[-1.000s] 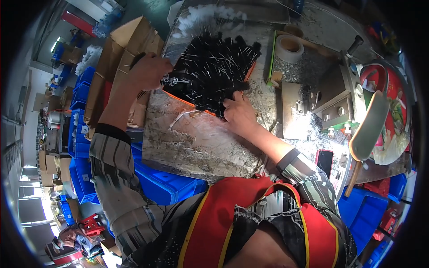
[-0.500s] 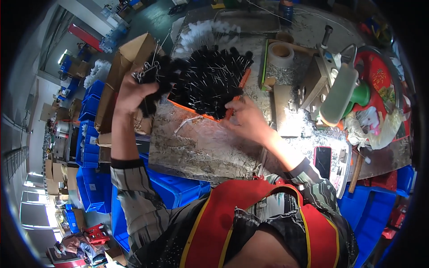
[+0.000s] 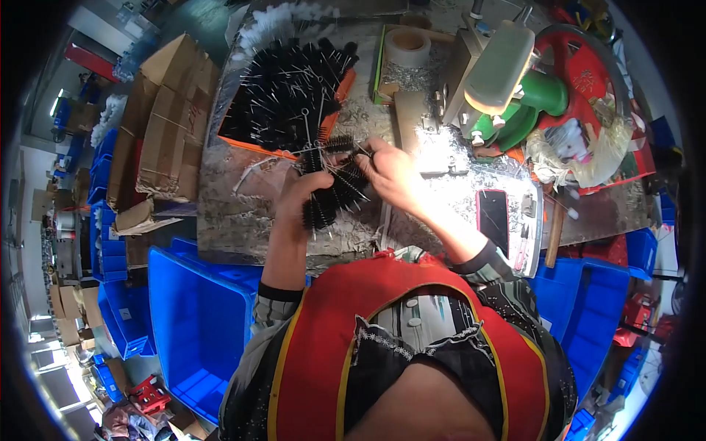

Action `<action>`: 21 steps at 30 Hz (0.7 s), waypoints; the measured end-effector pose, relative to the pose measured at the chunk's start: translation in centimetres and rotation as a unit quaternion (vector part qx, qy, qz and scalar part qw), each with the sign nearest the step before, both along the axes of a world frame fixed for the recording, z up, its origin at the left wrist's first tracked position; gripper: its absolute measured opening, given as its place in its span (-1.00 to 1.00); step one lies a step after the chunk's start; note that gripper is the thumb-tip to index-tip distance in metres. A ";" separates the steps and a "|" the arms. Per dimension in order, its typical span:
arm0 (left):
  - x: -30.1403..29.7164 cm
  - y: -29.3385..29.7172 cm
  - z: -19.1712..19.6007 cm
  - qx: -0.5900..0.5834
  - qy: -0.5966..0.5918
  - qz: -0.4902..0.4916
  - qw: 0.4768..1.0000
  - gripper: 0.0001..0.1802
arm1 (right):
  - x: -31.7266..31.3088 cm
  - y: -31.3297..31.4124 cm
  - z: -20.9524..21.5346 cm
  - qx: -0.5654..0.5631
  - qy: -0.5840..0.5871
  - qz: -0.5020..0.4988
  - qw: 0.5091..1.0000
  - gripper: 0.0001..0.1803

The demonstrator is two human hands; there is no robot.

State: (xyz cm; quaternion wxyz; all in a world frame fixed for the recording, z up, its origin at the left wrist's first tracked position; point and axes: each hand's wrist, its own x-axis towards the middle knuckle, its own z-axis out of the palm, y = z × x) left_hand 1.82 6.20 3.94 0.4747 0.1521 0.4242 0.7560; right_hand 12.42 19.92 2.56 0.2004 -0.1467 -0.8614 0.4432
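Observation:
My left hand [image 3: 296,195] is wrapped round a bunch of black bristle brushes [image 3: 346,184] with twisted wire stems, some ending in loops. The brushes point in several directions above the table's front part. My right hand [image 3: 397,175] is closed in a pinch at the right side of the bunch, on the end of one brush. Just beyond the hands, an orange tray [image 3: 257,148] is heaped with more black brushes [image 3: 283,88], their wire ends sticking up. The left fingers are partly hidden behind the bunch.
White-bristled brushes [image 3: 283,18] lie behind the tray. On the right stand a tape roll [image 3: 408,48], a green machine [image 3: 540,95] with a red wheel, a phone [image 3: 493,220] and a wooden handle [image 3: 555,235]. A cardboard box [image 3: 173,132] and blue bin [image 3: 198,316] are left.
My left hand has brought the brush bunch from left of the tray to its front. My right hand has let go of the tray edge and now pinches at the bunch. The view has shifted.

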 end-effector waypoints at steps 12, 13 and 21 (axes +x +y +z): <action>0.1 -0.5 -2.9 -0.078 0.018 0.056 0.995 -0.55 | 0.6 -0.4 -2.9 0.132 -0.077 0.006 0.988 -0.82; 0.2 -0.6 -2.8 -0.079 0.009 0.062 0.995 -0.54 | 0.7 -0.1 -2.6 0.133 -0.078 0.009 0.988 -0.82; 0.0 -0.4 -3.0 -0.086 0.012 -0.020 0.996 -0.54 | -0.6 2.3 -1.1 -0.263 -0.017 -0.102 0.959 -0.79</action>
